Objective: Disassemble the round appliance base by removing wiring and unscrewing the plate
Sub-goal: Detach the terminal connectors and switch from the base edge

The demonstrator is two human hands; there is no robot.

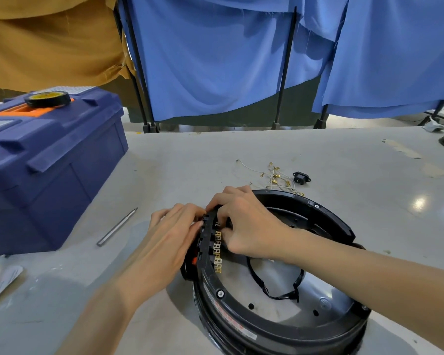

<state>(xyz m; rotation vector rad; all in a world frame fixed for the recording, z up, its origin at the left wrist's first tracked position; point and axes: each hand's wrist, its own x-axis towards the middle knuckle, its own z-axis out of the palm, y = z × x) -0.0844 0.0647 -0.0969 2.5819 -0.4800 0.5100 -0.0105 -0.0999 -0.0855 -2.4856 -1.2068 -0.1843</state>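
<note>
Fingers [223, 198] — left hand [169, 231], right hand [244, 221] curled round appliance base [241, 326] rim | tips hidden

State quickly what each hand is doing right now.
Left hand: closed, gripping the base rim from outside.
Right hand: closed, curled over that rim.

A dark blue plastic toolbox [49, 160] sits at the grey table's [344, 162] left edge, a black tape roll [47, 99] on its lid; a slim silver metal rod [117, 226] lies just beside.
</note>
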